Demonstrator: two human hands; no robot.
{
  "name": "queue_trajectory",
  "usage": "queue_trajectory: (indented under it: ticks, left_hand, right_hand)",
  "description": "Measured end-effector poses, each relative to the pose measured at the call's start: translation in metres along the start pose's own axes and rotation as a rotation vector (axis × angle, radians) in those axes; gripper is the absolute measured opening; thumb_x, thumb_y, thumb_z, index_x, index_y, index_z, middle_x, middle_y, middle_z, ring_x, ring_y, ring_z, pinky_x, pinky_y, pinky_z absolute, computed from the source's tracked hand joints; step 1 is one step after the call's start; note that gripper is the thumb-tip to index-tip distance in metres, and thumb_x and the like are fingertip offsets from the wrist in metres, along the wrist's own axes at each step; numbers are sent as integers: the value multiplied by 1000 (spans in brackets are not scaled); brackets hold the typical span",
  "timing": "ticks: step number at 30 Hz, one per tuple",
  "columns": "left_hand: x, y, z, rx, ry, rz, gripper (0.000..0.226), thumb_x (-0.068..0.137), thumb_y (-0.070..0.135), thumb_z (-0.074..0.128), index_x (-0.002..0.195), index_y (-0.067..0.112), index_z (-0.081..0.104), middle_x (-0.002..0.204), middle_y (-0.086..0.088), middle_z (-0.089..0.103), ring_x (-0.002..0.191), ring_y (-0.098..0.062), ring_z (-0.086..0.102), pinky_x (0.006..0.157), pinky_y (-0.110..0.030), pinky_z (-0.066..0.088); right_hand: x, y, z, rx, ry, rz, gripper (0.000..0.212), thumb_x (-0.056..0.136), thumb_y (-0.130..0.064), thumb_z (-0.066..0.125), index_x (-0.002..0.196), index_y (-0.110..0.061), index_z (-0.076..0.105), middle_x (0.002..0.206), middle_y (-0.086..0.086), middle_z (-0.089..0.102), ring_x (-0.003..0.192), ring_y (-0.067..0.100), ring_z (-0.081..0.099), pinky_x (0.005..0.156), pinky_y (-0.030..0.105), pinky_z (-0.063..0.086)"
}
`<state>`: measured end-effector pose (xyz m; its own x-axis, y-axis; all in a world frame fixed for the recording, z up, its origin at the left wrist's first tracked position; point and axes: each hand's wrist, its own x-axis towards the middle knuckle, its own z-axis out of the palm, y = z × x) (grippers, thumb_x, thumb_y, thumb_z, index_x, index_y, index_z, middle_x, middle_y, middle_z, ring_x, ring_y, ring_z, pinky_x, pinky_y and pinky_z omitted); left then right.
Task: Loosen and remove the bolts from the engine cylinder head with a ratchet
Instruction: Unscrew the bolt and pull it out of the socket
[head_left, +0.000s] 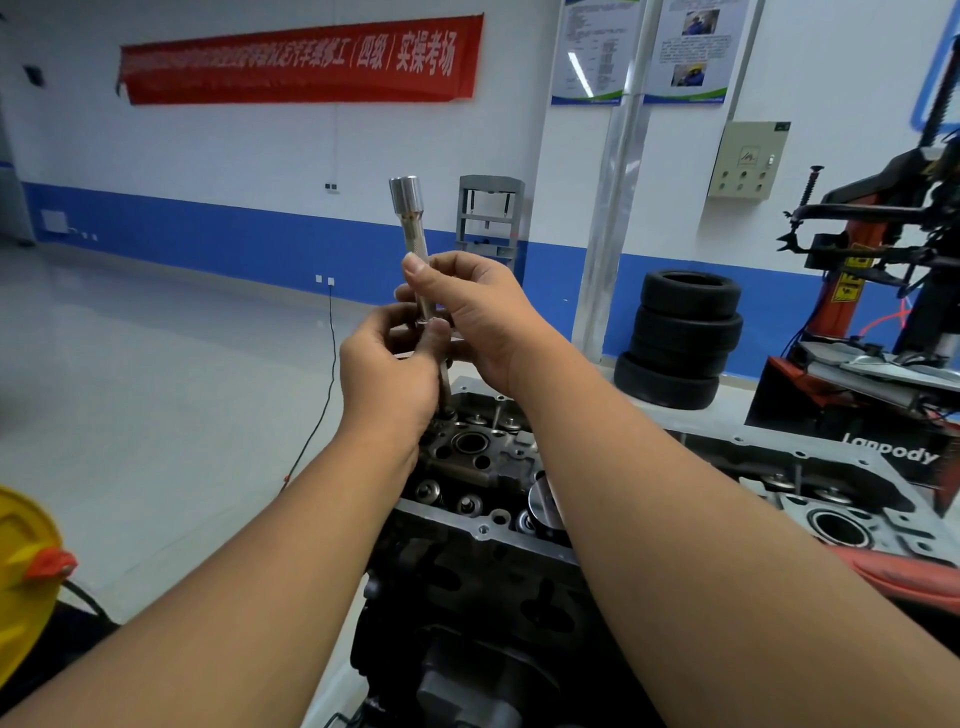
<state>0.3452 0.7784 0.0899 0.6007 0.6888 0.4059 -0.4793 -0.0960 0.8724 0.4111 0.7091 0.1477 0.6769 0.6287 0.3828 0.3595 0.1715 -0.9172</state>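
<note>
Held up high in the middle of the frame, above the dark grey metal engine cylinder head (483, 467): a long shiny silver socket tool (413, 244), standing almost straight up with its fat round end on top, well away from the engine so both hands can work on it. Pinched near its knurled middle by the right hand (478, 317), thumb on the near side and fingers curled round the back, likely to keep it from turning. Just under that, a thin steel bolt (445, 382) hanging down from the tool's low end, its tip close to the top of the engine. Gripped at the joint between tool and bolt by the left hand (389, 369), fingers curled and pressed on it, most likely to pull or twist the bolt free of the socket. Probably one bolt out already, more work to come; cannot tell how many are left. Off to the right of the frame, a stack of black rubber tyres (680, 338) on the floor by the blue and white wall.
</note>
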Motion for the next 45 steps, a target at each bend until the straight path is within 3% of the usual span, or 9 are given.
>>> queue_trajectory:
  ticks: [5, 10, 19, 25, 30, 34, 37, 42, 45]
  left_hand:
    - [1, -1, -2, -19, -26, -4, 2, 98, 29, 72, 99, 30, 71, 90, 0, 77, 85, -23, 77, 81, -59, 63]
    - [1, -1, 2, -11, -54, -24, 31, 109, 18, 48, 99, 33, 73, 95, 1, 79, 95, -21, 77, 92, -53, 61]
    - [2, -3, -1, 8, 1, 13, 15, 91, 25, 81, 98, 31, 70, 93, 1, 76, 81, -28, 78, 71, -62, 63]
    - [-1, 0, 2, 0, -52, -2, 31, 109, 20, 50, 98, 38, 73, 101, -1, 79, 99, -23, 76, 93, -56, 60]
    - [2, -4, -2, 15, -10, 13, 11, 95, 24, 76, 102, 30, 71, 98, 0, 76, 91, -27, 77, 81, -57, 63]
    - [0, -2, 1, -19, -63, 11, 20, 106, 31, 59, 95, 35, 75, 91, 1, 78, 85, -17, 77, 80, -44, 64]
    - [0, -1, 1, -15, -45, -28, 38, 111, 21, 45, 90, 33, 75, 88, 1, 78, 88, -22, 77, 87, -52, 63]
    - [0, 0, 0, 13, 1, -5, 13, 103, 19, 65, 99, 30, 70, 97, -3, 77, 90, -25, 77, 84, -57, 63]
    - [-1, 1, -1, 5, 1, 14, 7, 95, 24, 76, 98, 25, 70, 97, -7, 75, 90, -31, 77, 82, -60, 62]
  right_hand:
    - [0, 0, 0, -36, 27, -31, 20, 96, -30, 74, 96, -11, 66, 98, 7, 77, 81, 23, 70, 73, 47, 58]
    - [0, 0, 0, -48, 13, -14, 24, 103, -35, 63, 95, -13, 70, 99, 5, 77, 71, 19, 67, 56, 32, 49]
    - [-1, 1, 0, 15, 0, -26, 19, 95, -28, 75, 95, -10, 70, 97, 9, 76, 83, 25, 70, 85, 59, 59]
    - [-1, 0, 1, -19, -8, 6, 27, 99, -37, 68, 101, -11, 73, 100, 7, 78, 72, 12, 70, 54, 29, 54]
    - [0, 2, -2, -13, 7, -18, 21, 94, -30, 76, 95, -12, 67, 94, 6, 77, 81, 22, 71, 81, 52, 60]
    - [-2, 0, -1, -13, 0, -39, 19, 99, -29, 70, 91, -11, 69, 95, 6, 76, 71, 18, 68, 52, 30, 54]
    - [-1, 0, 0, -10, -2, -18, 25, 103, -33, 64, 96, -10, 71, 98, 7, 76, 67, 13, 67, 45, 25, 47]
    - [-1, -1, -1, 11, -1, -4, 21, 97, -33, 73, 99, -12, 68, 102, 11, 77, 81, 22, 74, 73, 48, 65]
    - [-1, 0, 0, 55, -11, -3, 21, 97, -31, 72, 94, -11, 67, 102, 13, 77, 85, 30, 73, 87, 62, 60]
